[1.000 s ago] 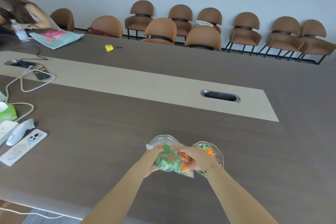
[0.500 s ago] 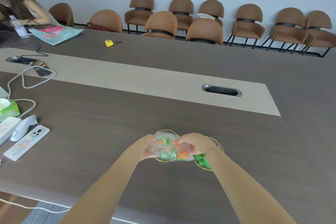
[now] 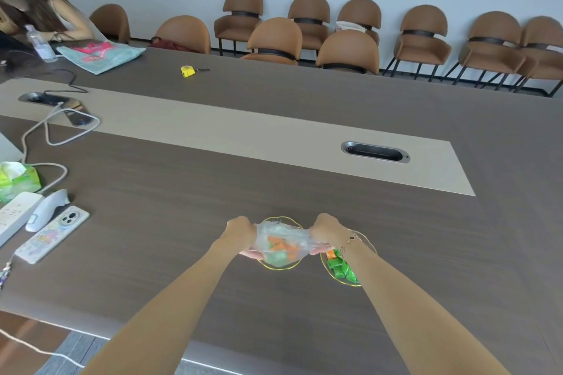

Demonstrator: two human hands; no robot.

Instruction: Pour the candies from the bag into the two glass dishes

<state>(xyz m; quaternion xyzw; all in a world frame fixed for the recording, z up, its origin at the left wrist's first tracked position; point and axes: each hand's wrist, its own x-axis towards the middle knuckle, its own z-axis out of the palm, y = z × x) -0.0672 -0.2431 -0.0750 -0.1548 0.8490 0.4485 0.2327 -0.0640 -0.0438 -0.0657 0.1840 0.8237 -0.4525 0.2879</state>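
A clear plastic candy bag (image 3: 281,239) with orange and green candies is stretched flat between both hands, just above the left glass dish (image 3: 281,266). My left hand (image 3: 240,230) grips the bag's left end and my right hand (image 3: 327,230) grips its right end. The bag hides most of the left dish; only its yellowish rim shows. The right glass dish (image 3: 361,240) sits partly under my right wrist and holds green candies (image 3: 342,269) and an orange one.
On the table's left lie a phone (image 3: 53,233), a white handheld device (image 3: 45,210), a power strip (image 3: 13,218), a tissue pack (image 3: 16,178) and cables. A cable port (image 3: 375,151) lies beyond the dishes. A person sits at the far left corner.
My hands have moved apart, pulling the bag from a bunched bundle into a flat stretched sheet over the left dish. Green candies now show in the right dish.
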